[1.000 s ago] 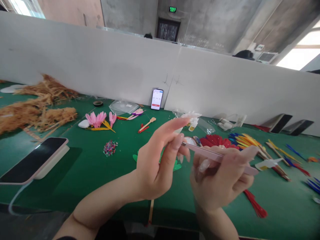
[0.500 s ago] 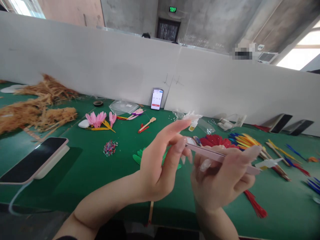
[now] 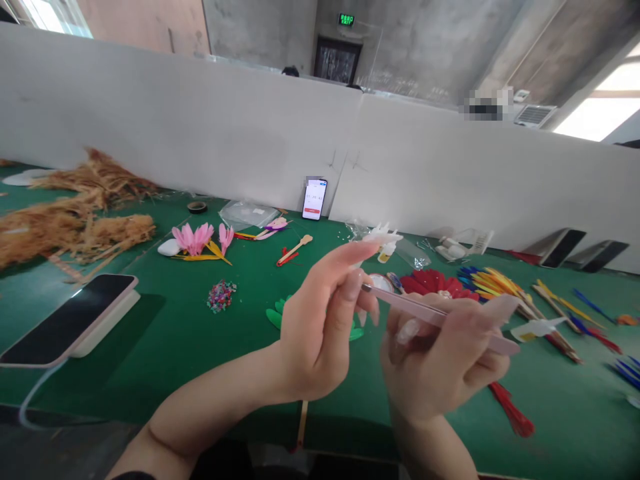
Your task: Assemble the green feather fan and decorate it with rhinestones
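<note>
My right hand (image 3: 435, 363) is closed around pink tweezers (image 3: 413, 307), which slant with their tips to the left. The tips reach the thumb and fingertips of my left hand (image 3: 320, 327). That hand is bent, with thumb and fingers drawn together in a pinch; whatever lies between them is hidden or too small to make out. Both hands are raised above the green table. Behind my left hand, green petal-like pieces (image 3: 273, 318) are partly covered. A red flower (image 3: 440, 283) lies beyond my right hand.
A phone on a pale block (image 3: 73, 320) lies at left, near colourful beads (image 3: 221, 295) and pink petals (image 3: 193, 239). Brown fibres (image 3: 100, 180) spread at far left. An upright phone (image 3: 315, 200) leans on the white partition (image 3: 225, 133). Glue bottles (image 3: 537, 329) and feather-like bundles (image 3: 493, 281) lie right.
The tweezers' tips have shifted slightly left along my left thumb and fingertips. Both hands otherwise keep nearly the same pose.
</note>
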`<state>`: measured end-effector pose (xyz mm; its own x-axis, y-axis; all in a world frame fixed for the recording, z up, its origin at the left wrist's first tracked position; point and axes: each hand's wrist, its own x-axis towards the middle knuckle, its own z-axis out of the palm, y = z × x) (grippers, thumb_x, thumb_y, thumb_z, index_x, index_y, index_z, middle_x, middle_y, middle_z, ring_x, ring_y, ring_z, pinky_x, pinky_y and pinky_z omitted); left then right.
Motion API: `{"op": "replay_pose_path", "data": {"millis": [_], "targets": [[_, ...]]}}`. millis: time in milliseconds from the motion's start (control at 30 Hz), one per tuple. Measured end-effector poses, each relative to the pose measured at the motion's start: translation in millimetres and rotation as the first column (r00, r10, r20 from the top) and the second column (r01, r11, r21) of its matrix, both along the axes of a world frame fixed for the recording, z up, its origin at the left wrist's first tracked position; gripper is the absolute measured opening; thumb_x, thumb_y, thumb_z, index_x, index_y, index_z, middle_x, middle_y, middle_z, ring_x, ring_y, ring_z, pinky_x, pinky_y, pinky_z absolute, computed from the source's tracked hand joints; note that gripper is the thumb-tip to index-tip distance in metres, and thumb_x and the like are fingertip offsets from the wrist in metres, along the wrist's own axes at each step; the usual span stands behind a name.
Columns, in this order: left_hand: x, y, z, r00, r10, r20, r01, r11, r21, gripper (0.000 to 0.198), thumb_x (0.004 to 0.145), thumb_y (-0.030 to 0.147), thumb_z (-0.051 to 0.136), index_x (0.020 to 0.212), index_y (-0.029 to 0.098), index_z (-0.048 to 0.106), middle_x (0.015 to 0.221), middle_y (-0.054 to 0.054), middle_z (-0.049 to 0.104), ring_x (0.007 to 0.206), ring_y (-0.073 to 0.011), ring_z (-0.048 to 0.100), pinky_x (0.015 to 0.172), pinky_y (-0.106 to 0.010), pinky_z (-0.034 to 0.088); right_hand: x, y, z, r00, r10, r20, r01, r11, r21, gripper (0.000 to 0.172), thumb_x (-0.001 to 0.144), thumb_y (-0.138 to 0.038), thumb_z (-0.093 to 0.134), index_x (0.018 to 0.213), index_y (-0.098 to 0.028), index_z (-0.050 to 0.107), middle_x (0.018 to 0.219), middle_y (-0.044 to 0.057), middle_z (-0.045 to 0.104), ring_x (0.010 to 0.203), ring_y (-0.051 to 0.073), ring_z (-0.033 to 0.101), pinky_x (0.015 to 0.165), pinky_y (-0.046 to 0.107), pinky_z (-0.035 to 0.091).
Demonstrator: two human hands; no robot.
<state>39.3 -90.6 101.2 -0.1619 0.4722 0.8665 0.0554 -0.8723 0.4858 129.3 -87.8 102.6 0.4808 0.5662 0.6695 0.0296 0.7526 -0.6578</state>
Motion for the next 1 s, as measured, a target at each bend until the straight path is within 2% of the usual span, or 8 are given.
{"op": "replay_pose_path", "data": {"millis": [200,333,433,600,667,733,833,1000], "targets": [[0.0,-1.3,-0.3,0.995,-0.087,0.057,0.092,0.992,-0.089,0.039,0.097,0.01,0.041,0.131,0.024,0.054,0.086,-0.001,0.065,0.064,-0.0071,0.061,0.056,-0.016,0.056,1.4,-0.2,0.4,0.997,0.075,0.007,-0.075,0.997,0.017,0.055,0.098,-0.037,0.045,0.047,-0.018,0.043,0.037,-0.006,0.044,0.026,0.005,0.04,0.029,0.02,0.033],[-9.0,0.6,7.9,0.947,-0.305,0.105,0.318,0.937,-0.143,0.033,0.1,0.016,0.039,0.124,0.025,0.059,0.081,-0.001,0.064,0.06,-0.0081,0.06,0.05,-0.016,0.055,10.4,2.2,1.4,0.973,0.223,0.05,-0.223,0.975,-0.004,0.05,0.097,-0.034,0.047,0.049,-0.019,0.045,0.038,-0.007,0.043,0.029,0.006,0.04,0.031,0.021,0.031],[-21.3,3.3,16.2,0.838,-0.542,0.06,0.522,0.766,-0.375,0.029,0.1,0.027,0.042,0.126,0.026,0.055,0.064,0.002,0.059,0.05,-0.0099,0.061,0.046,-0.02,0.055,23.0,6.3,3.7,0.9,0.406,0.157,-0.396,0.913,-0.094,0.044,0.096,-0.03,0.05,0.053,-0.02,0.049,0.041,-0.006,0.044,0.032,0.006,0.04,0.031,0.02,0.03],[-31.9,13.1,20.7,0.576,-0.815,0.059,0.648,0.412,-0.64,0.047,0.093,0.024,0.058,0.136,0.027,0.041,0.051,0.008,0.057,0.039,-0.0109,0.059,0.035,-0.018,0.045,39.4,18.3,10.3,0.632,0.646,0.428,-0.587,0.76,-0.279,0.046,0.099,-0.037,0.045,0.057,-0.019,0.051,0.045,-0.007,0.045,0.035,0.005,0.039,0.033,0.019,0.028],[-31.6,18.3,18.8,0.515,-0.849,0.115,0.663,0.31,-0.681,0.059,0.089,0.02,0.063,0.14,0.027,0.035,0.051,0.009,0.058,0.037,-0.0099,0.057,0.033,-0.016,0.041,41.0,24.2,11.0,0.575,0.64,0.51,-0.595,0.755,-0.276,0.05,0.099,-0.042,0.042,0.057,-0.017,0.053,0.048,-0.006,0.048,0.039,0.005,0.041,0.037,0.018,0.031],[-30.7,22.9,16.7,0.512,-0.846,0.151,0.655,0.271,-0.705,0.068,0.086,0.018,0.066,0.143,0.027,0.032,0.053,0.009,0.059,0.037,-0.0092,0.056,0.033,-0.016,0.039,40.6,29.1,9.9,0.597,0.588,0.546,-0.55,0.795,-0.255,0.053,0.097,-0.048,0.043,0.057,-0.017,0.053,0.05,-0.006,0.048,0.042,0.005,0.041,0.039,0.018,0.031],[-29.9,25.9,15.7,0.632,-0.76,0.151,0.601,0.358,-0.715,0.064,0.082,0.021,0.071,0.14,0.024,0.043,0.051,0.009,0.056,0.038,-0.0078,0.053,0.034,-0.016,0.038,39.5,31.9,7.5,0.67,0.51,0.539,-0.448,0.857,-0.253,0.055,0.094,-0.057,0.043,0.056,-0.017,0.051,0.048,-0.006,0.044,0.039,0.005,0.036,0.036,0.018,0.027],[-28.9,20.5,17.7,0.892,-0.444,0.087,0.404,0.694,-0.596,0.036,0.079,0.025,0.075,0.114,0.021,0.065,0.049,0.009,0.054,0.04,-0.0062,0.051,0.037,-0.016,0.041,42.0,23.7,10.8,0.69,0.502,0.522,-0.37,0.864,-0.341,0.066,0.098,-0.06,0.018,0.057,-0.019,0.05,0.041,-0.005,0.041,0.036,0.007,0.04,0.035,0.018,0.03]]}}
